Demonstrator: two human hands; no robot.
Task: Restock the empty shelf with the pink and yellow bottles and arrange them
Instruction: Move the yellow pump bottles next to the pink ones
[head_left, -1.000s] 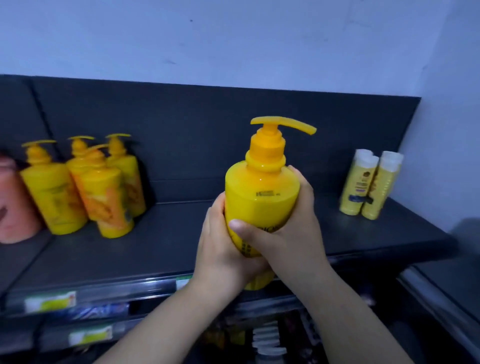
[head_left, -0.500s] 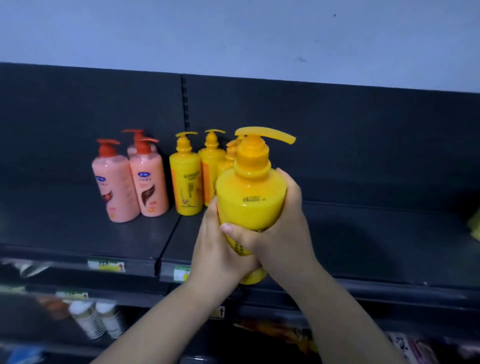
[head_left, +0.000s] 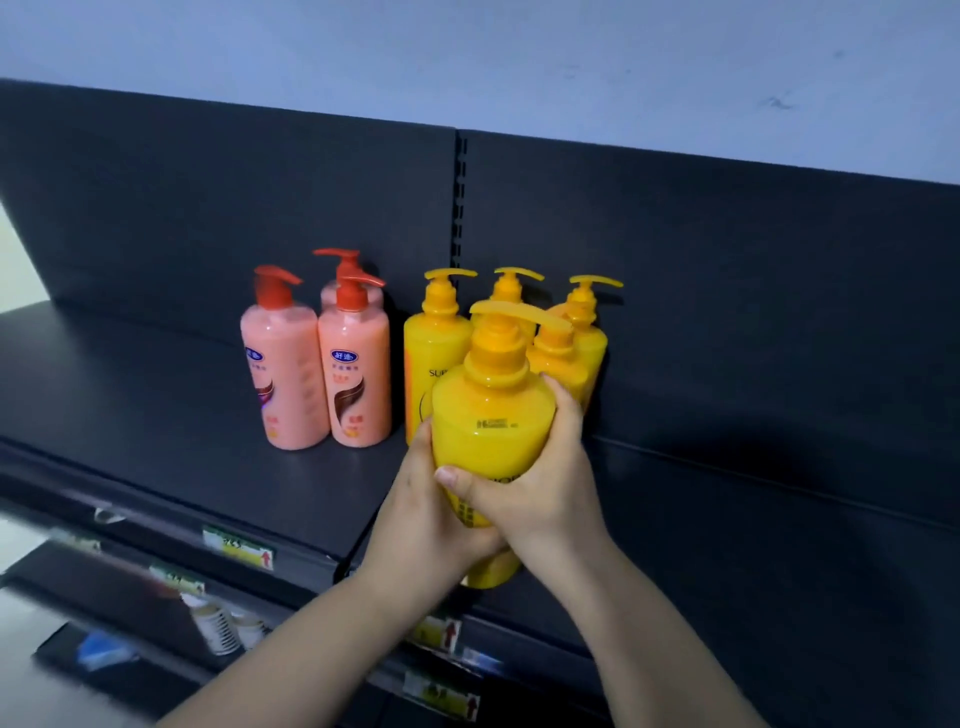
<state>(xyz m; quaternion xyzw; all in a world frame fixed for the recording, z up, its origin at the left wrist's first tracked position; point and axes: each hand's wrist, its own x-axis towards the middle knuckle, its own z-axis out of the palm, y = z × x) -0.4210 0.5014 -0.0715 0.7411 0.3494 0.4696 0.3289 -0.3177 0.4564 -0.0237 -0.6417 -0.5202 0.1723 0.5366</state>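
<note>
Both hands hold one yellow pump bottle (head_left: 491, 410) upright over the front of the dark shelf (head_left: 156, 415). My left hand (head_left: 426, 514) wraps its left side and my right hand (head_left: 545, 483) grips its right side, thumb across the front. Its base is partly hidden by my hands. Behind it stands a cluster of several yellow pump bottles (head_left: 434, 348), close to the held one. Left of them three pink bottles with red pumps (head_left: 356, 374) stand together.
The shelf's dark back panel (head_left: 727, 286) rises behind the bottles. Bare shelf surface stretches to the right (head_left: 753, 519) and far left. Price tags (head_left: 239, 545) line the shelf's front edge. Lower shelves below hold white bottles (head_left: 218, 623).
The view has swung left, and the held yellow bottle has come right up to the yellow cluster beside the pink bottles. Both hands keep the same grip.
</note>
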